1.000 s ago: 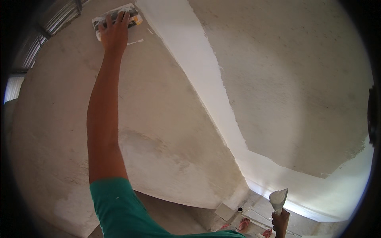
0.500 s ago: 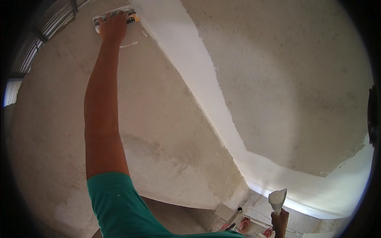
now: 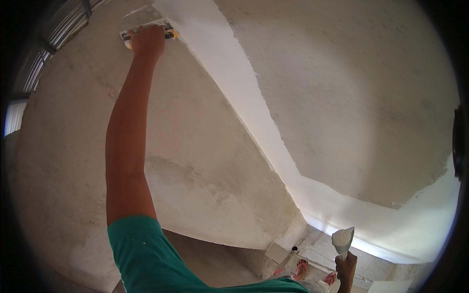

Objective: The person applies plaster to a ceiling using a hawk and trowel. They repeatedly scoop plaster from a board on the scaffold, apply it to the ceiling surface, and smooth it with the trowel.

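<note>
High on the bare grey wall [image 3: 195, 146], my left hand [image 3: 148, 41] is closed round the handle of a plastering trowel [image 3: 170, 34]. The trowel lies against the wall beside the white-coated corner strip [image 3: 234, 73], and a pale smear of putty [image 3: 138, 12] shows just above it. Low on the right, my right hand [image 3: 346, 265] grips a putty knife [image 3: 343, 253] upright. A lump of whitish putty [image 3: 343, 238] covers its blade.
The adjoining wall [image 3: 342, 112] on the right is grey with a white band along its edges. Below are the floor, feet in red sandals [image 3: 301, 268], a square tile [image 3: 277, 253] and a dark round pipe opening [image 3: 294, 249]. Corrugated metal roofing [image 3: 53, 46] shows at upper left.
My left hand has drawn the trowel down and slightly right along the wall, uncovering a pale streak above. My right hand still holds the putty knife in nearly the same place.
</note>
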A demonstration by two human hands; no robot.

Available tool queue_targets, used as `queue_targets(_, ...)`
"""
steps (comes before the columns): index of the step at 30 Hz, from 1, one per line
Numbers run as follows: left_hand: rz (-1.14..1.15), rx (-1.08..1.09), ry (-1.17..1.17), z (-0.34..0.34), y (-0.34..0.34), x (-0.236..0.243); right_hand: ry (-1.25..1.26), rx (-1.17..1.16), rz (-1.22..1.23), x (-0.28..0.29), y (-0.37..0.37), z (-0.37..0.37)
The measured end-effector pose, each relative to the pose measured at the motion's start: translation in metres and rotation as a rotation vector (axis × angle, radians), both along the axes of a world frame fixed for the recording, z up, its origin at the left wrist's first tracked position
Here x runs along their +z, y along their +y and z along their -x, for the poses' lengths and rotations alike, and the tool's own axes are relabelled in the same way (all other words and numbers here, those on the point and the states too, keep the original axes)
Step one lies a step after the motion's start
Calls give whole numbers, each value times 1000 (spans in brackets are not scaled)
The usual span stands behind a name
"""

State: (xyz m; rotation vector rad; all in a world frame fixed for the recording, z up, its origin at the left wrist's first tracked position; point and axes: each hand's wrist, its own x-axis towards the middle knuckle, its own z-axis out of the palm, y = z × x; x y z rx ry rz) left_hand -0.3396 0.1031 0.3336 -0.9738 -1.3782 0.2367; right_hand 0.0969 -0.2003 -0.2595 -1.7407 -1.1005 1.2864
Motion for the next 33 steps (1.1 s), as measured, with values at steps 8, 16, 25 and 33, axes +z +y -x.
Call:
queue_targets(8, 100, 9, -36, 3, -13, -72, 18, 3, 62, 6, -6, -16)
queue_targets(16, 183, -307, -562, -27, -103, -97, 19, -7, 76, 15, 4, -26)
queue_targets(25, -353, -1208, -1453, 64, -138, -37, 8, 26, 95, 41, 10, -4)
queue_targets(33, -186, -820, -2093, 65, -206, -457, -54, 82, 43, 75, 0, 25)
